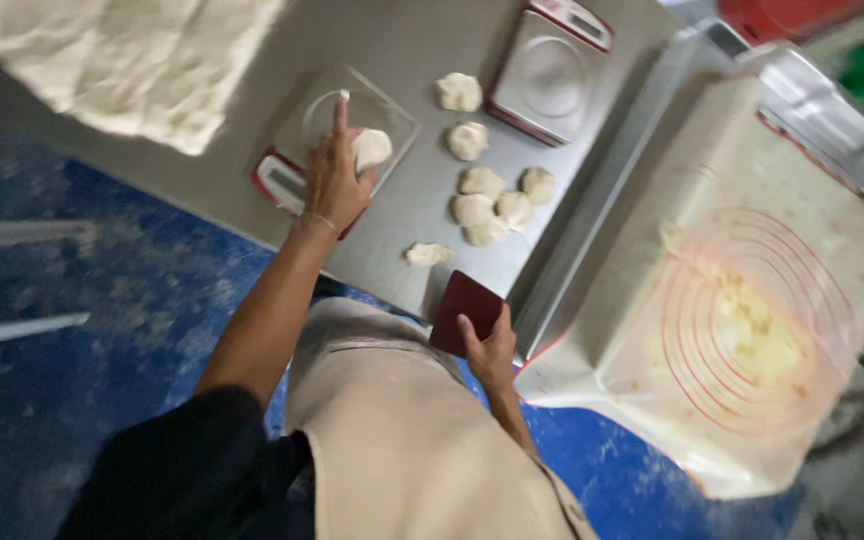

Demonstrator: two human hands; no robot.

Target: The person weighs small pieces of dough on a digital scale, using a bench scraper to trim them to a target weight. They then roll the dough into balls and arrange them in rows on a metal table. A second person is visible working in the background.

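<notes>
Left hand (336, 178) stretched out over a scale (337, 140) on the steel counter (252, 90), forefinger pointing far, other fingers resting on a dough piece (371, 147) lying on the scale's clear plate; grip loose, not clenched. Right hand (490, 352) low at the near counter edge, fingers clamped around a dark red scraper (465, 310). Right of the scale, a cluster of cut dough lumps (492, 195) spread on the counter. Far of those, a second scale (549, 70). Far left, a big dough slab (122, 60). Right, a baking mat (752, 310) with red rings. Below, blue floor (102, 330).
</notes>
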